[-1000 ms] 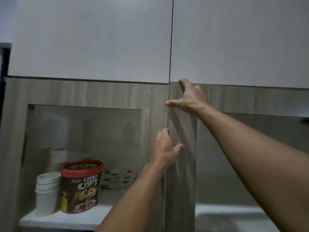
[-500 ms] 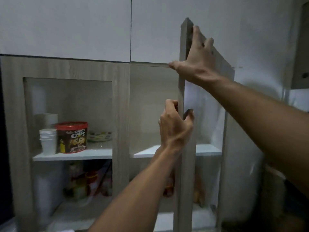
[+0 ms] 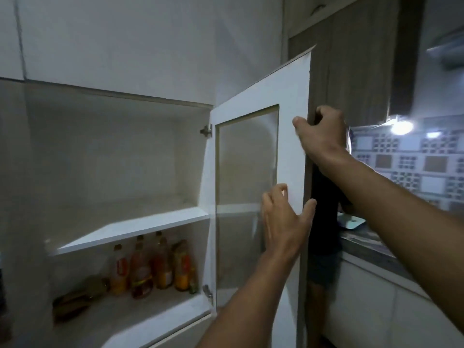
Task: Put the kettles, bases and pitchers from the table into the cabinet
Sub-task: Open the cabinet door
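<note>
The cabinet door [image 3: 292, 101], white inside with a frosted glass pane, stands swung wide to the right. My right hand [image 3: 320, 133] grips its free edge high up, fingers wrapped round the outer side. My left hand [image 3: 283, 219] rests on the same edge lower down, thumb behind it and fingers spread on the inner face. The cabinet's upper white shelf [image 3: 130, 229] is bare. No kettle, base or pitcher is in view.
Several bottles [image 3: 153, 266] and a dark object [image 3: 72, 300] stand on the lower shelf. A person in dark clothes [image 3: 324, 247] stands behind the door at a counter [image 3: 364, 244] on the right. Patterned wall tiles and a bright lamp [image 3: 401, 126] lie beyond.
The right-hand door went from closed to fully swung out to the right, with both hands following its edge. The view turned right; the left compartment with the cups and tub left the frame.
</note>
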`<state>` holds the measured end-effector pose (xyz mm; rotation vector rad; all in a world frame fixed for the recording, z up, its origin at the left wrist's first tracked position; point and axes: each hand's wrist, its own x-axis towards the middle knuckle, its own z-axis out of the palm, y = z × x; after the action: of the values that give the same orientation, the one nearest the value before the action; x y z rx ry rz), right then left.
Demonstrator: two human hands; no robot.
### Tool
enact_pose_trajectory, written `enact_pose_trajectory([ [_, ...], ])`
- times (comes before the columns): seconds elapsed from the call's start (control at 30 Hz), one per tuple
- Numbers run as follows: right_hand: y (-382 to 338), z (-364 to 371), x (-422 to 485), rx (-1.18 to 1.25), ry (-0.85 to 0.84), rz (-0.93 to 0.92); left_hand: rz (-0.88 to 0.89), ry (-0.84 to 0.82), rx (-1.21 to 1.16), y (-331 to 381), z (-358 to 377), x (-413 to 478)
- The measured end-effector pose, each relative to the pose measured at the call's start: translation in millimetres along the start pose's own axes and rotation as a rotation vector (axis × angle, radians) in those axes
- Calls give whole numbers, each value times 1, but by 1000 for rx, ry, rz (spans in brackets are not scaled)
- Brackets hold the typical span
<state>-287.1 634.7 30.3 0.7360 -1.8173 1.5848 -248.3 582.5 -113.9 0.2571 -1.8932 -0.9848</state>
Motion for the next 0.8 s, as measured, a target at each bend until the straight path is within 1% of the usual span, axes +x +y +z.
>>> enact_pose_trajectory([
  [0.1, 53, -4, 4, 12, 90, 124, -121, -294, 18, -22, 36, 4],
  [0.23, 106, -5, 13, -61, 169, 289, -157, -648, 69, -47, 71, 26],
  [0.3, 127, -6, 23, -130, 185, 361, -143, -764, 127, -59, 87, 42],
  [0.37, 142, -6, 34, -191, 172, 401, -130, -829, 162, -69, 101, 56],
  [0.5, 162, -4, 52, -278, 159, 431, -73, -891, 126, -88, 122, 76],
  [0.57, 165, 0, 52, -334, 216, 438, -39, -859, 98, -98, 127, 84],
  [0.6, 164, 3, 50, -382, 274, 406, -27, -843, 89, -102, 127, 89],
  [0.67, 158, 12, 42, -501, 386, 222, -1, -806, 75, -109, 123, 102],
  [0.7, 155, 18, 40, -531, 381, 108, 16, -769, 85, -113, 119, 109],
  [0.73, 152, 26, 39, -535, 330, 25, 29, -721, 103, -116, 114, 118],
  [0.8, 149, 48, 41, -536, 171, -70, 49, -629, 175, -127, 100, 135],
])
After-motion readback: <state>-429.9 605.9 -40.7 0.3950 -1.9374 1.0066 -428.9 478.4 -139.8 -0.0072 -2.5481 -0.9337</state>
